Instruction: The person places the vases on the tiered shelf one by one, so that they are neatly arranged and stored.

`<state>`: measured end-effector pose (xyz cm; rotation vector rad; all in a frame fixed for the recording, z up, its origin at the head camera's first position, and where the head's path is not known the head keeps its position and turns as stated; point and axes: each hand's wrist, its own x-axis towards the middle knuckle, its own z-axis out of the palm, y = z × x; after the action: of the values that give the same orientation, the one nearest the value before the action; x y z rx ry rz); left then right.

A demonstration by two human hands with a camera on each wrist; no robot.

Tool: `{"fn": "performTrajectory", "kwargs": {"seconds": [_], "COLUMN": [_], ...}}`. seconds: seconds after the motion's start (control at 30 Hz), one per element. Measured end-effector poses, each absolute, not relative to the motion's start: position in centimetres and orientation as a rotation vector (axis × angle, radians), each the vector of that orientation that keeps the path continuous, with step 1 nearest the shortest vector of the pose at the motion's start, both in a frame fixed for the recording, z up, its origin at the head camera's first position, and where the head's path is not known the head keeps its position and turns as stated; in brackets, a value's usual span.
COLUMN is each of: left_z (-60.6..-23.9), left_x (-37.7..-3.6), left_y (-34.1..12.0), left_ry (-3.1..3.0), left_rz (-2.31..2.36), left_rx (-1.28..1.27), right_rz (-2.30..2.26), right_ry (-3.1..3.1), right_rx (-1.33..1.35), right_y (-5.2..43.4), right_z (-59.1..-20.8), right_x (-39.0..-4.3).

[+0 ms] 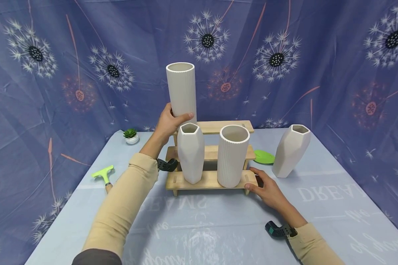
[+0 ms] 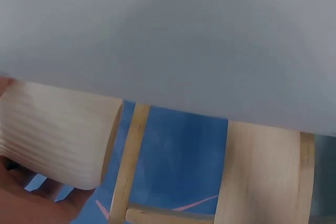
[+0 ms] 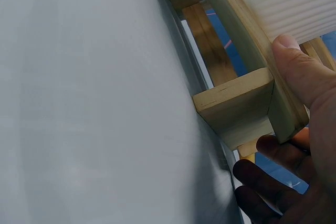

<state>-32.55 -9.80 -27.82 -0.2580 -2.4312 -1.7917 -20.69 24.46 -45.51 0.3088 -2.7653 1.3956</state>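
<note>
My left hand (image 1: 168, 123) grips a tall ribbed white vase (image 1: 182, 92) low on its side, above the left end of the top step of a wooden three-step stand (image 1: 219, 127). The left wrist view shows fingers curled round that vase (image 2: 58, 129), a gap between its end and the stand. The right hand (image 1: 268, 191) holds the right end of the bottom step, thumb on the board and a fingertip at its underside. On this step stand a faceted white vase (image 1: 191, 154) and a shorter ribbed white vase (image 1: 233, 158). The lifted vase's base is hidden in the head view.
Right of the stand, another faceted white vase (image 1: 291, 151) stands on the cloth-covered table (image 1: 219, 235), near a green leaf-shaped piece (image 1: 264, 157). At the left are a small potted succulent (image 1: 131, 136) and a green squeegee (image 1: 104, 175). A patterned curtain (image 1: 146, 44) hangs behind.
</note>
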Motion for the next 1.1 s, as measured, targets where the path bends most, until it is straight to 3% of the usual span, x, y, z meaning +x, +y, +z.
{"fn": "performTrajectory", "kwargs": {"seconds": [0.6,1.1], "left_z": [-28.1,-27.9], "left_x": [-33.5,-33.4], "left_y": [-9.2,-8.4], "left_ry": [-2.397,-2.431], "left_rz": [-1.903,-1.958], "left_rx": [-0.380,-0.300], "right_rz": [1.398,1.402], "right_ry": [-2.762,-2.774], "right_rx": [0.313,0.306], "right_y": [24.4,24.4], "right_z": [-45.5,-45.6], "right_x": [-20.6,-20.6]}}
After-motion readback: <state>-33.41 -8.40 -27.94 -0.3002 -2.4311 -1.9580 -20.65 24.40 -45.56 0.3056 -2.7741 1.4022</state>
